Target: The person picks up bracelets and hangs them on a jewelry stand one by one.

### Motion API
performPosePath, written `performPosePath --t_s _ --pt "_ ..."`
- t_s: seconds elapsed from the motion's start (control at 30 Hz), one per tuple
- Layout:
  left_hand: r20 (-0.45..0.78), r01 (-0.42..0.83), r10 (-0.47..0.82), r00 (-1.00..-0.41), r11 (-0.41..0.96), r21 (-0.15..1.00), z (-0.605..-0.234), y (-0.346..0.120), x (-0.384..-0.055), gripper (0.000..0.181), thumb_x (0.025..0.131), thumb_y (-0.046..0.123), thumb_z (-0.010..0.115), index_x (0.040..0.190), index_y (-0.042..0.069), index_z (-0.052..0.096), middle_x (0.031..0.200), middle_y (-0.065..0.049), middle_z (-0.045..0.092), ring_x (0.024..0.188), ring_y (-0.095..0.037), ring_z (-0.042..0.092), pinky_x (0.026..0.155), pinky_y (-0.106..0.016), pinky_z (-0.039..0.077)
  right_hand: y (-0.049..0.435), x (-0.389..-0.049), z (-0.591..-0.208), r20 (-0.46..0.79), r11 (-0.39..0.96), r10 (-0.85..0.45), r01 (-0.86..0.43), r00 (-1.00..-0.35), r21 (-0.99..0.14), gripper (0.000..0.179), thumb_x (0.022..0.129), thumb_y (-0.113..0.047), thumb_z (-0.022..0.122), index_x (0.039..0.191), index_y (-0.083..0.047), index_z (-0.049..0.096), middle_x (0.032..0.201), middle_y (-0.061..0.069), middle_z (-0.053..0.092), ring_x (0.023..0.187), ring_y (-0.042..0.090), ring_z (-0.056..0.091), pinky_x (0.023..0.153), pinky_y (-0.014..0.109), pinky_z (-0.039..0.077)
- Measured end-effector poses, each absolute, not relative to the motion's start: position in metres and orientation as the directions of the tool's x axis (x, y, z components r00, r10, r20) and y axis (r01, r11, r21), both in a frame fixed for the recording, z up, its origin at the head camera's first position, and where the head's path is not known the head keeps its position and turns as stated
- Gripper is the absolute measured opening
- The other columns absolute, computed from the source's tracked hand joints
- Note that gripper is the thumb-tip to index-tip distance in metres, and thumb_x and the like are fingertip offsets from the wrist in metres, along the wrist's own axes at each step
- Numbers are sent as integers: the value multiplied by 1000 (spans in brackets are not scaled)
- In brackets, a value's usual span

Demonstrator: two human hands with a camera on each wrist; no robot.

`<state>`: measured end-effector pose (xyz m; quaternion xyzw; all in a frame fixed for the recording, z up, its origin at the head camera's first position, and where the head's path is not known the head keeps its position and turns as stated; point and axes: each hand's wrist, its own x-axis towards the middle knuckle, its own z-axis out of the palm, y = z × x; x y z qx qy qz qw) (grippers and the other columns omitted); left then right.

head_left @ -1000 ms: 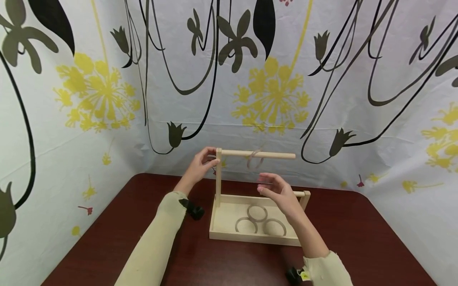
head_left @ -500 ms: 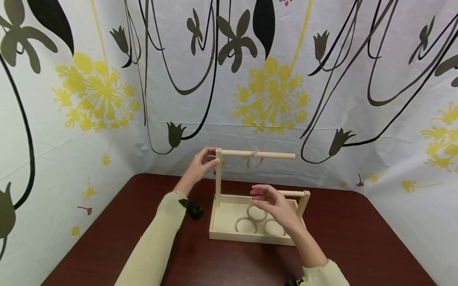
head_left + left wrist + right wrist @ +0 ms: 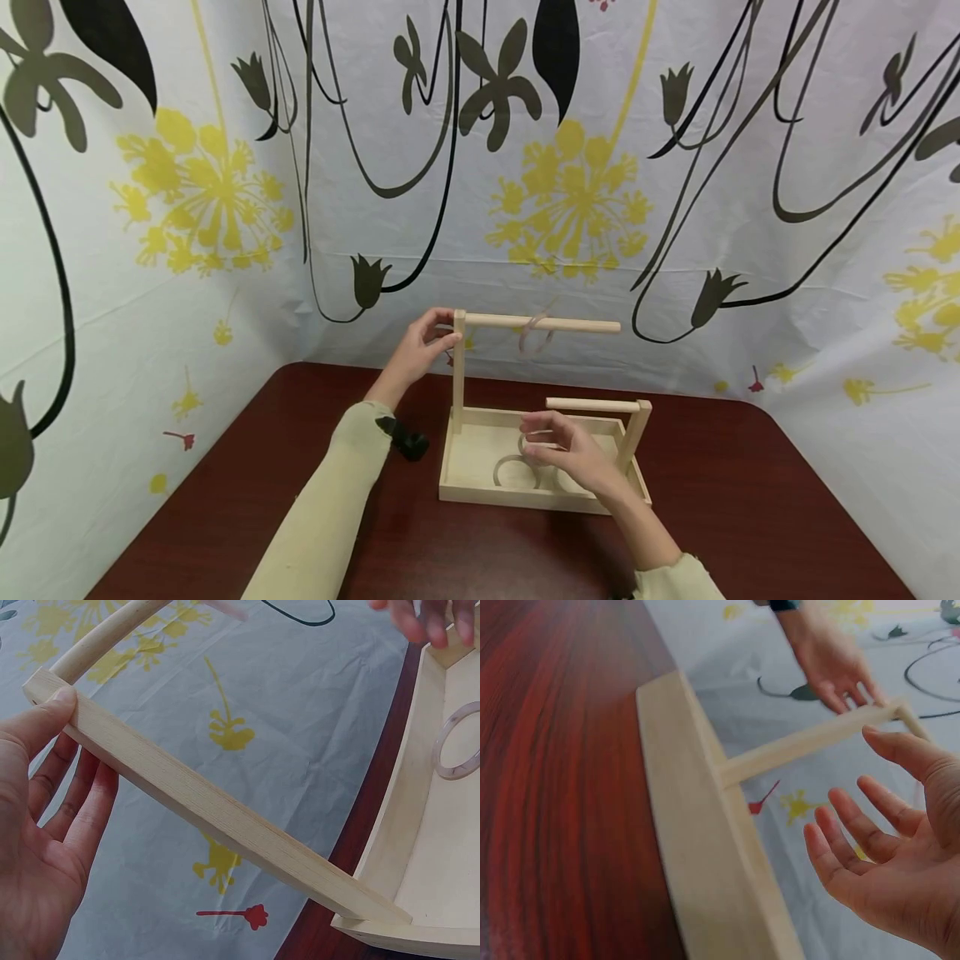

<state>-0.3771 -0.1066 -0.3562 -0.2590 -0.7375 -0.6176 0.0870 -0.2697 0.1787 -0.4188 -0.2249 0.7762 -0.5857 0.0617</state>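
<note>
My left hand (image 3: 415, 350) grips the top of the tall wooden post (image 3: 459, 375) of a bangle stand; thumb and fingers show on it in the left wrist view. From that post a round bar (image 3: 577, 325) runs right, with a pale translucent bangle (image 3: 523, 338) hanging on it. My right hand (image 3: 573, 454), fingers relaxed and spread (image 3: 847, 855), hovers palm-left over the stand's tray (image 3: 510, 498) and holds nothing. In the tray lies a bangle (image 3: 516, 457), also visible in the left wrist view as a pale ring (image 3: 438, 754). Others beside it are partly hidden by the right hand.
A lower bar (image 3: 592, 406) on a short post (image 3: 633, 433) juts left just behind my right hand. The stand rests on a dark red-brown table (image 3: 750, 483). A patterned white curtain (image 3: 420, 233) surrounds the back and sides.
My right hand has come down from beside the upper bar to low over the tray, partly covering the bangles there. My left hand keeps its grip on the post.
</note>
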Motion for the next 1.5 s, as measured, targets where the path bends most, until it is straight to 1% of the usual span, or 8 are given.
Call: performPosePath --t_s 0.2,0.4,0.77,0.9,1.07,1.23,1.4,1.5 --pt "448 492 276 -850 111 864 -356 -107 -377 33 100 10 60 131 0 52 131 -24 55 117 -46 57 77 -29 52 184 -277 -434 159 231 -403 -268 -901 -936 48 93 -16 69 136 -1 53 135 29 55 126 50 52 90 23 53" --pt "456 501 274 -847 119 857 -358 -107 -378 33 100 9 59 130 0 52 132 -24 55 119 -47 57 83 -37 54 188 -284 -445 155 264 -355 -258 -922 -929 48 92 -14 70 135 2 54 137 32 53 129 52 49 93 23 50" --pt "445 488 276 -852 114 865 -359 -106 -378 36 100 9 60 133 -1 51 134 -26 54 123 -46 56 83 -34 52 196 -296 -456 126 356 -212 -197 -969 -913 48 93 -16 70 135 0 54 140 25 54 132 46 49 109 50 44" --pt "437 482 282 -854 112 869 -357 -105 -375 37 100 7 59 134 -3 50 136 -28 52 125 -48 54 86 -36 52 197 -300 -459 121 362 -185 -182 -975 -914 49 92 -13 71 135 2 54 140 26 54 132 47 49 111 54 42" --pt "447 493 281 -849 117 862 -355 -105 -373 35 100 6 59 132 -4 51 133 -28 53 123 -48 55 85 -35 53 196 -303 -464 110 402 -143 -160 -984 -902 50 91 -12 72 134 4 53 138 26 55 130 46 51 110 53 43" --pt "460 506 277 -843 121 854 -360 -106 -378 33 99 9 61 131 0 53 132 -25 55 121 -45 57 83 -34 53 193 -304 -467 84 464 -116 -129 -990 -877 54 88 -16 75 134 2 53 135 24 57 123 39 56 102 44 48" --pt "467 510 283 -838 101 854 -358 -106 -379 32 100 7 59 130 -2 52 130 -26 55 116 -47 57 74 -30 53 189 -307 -469 100 556 -114 -147 -988 -818 62 80 -13 81 135 1 55 131 22 62 121 35 58 104 47 45" --pt "465 508 282 -839 100 856 -357 -107 -379 32 100 8 60 130 -1 52 129 -25 55 116 -46 57 73 -29 53 186 -309 -470 126 610 -127 -178 -984 -772 65 75 -7 82 135 1 56 128 22 64 115 34 61 97 44 48"
